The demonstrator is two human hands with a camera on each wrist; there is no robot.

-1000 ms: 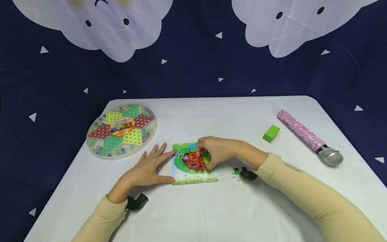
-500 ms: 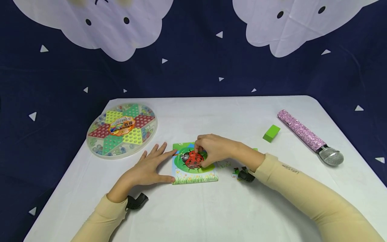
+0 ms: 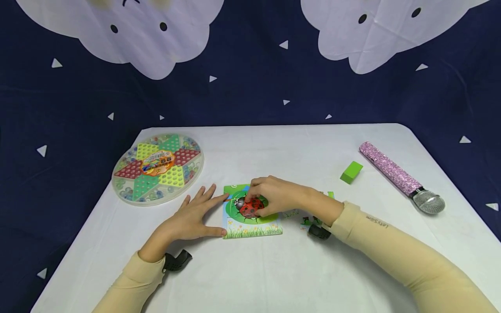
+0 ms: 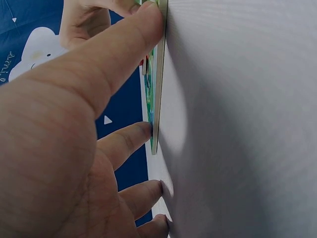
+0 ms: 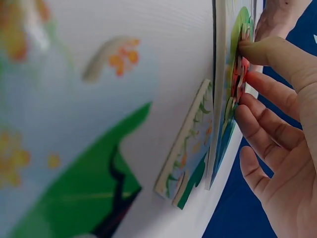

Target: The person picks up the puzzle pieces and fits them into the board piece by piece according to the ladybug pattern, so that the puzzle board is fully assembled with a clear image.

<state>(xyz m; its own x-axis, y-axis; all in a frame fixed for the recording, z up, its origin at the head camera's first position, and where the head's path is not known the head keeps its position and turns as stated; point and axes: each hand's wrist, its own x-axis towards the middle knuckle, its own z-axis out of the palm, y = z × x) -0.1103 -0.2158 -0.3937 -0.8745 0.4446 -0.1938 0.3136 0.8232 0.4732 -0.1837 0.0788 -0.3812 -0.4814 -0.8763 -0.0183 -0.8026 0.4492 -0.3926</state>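
A small square jigsaw board [image 3: 250, 234] with a ladybug picture lies on the white table. My left hand [image 3: 192, 217] is spread beside it, thumb and index finger touching the board's left edge. Over the board, my right hand [image 3: 278, 194] pinches at a red ladybug puzzle piece [image 3: 250, 208] with curled fingers and thumb. In the right wrist view, thumb and fingertips meet the raised red piece [image 5: 239, 74] on the board. Part of the picture is hidden beneath the right hand. Loose puzzle pieces [image 5: 185, 153] lie right of the board, partly covered by the right wrist.
A round Chinese checkers set [image 3: 158, 169] with marbles lies at the back left. At the right are a green block [image 3: 351, 172] and a pink glittery microphone [image 3: 399, 176]. A dark blue cloth with clouds [image 3: 250, 78] hangs behind the table.
The right hand's fingertips have shifted left across the ladybug, toward its head. The ladybug picture, uneven at first, looks more joined. The left hand stays put.
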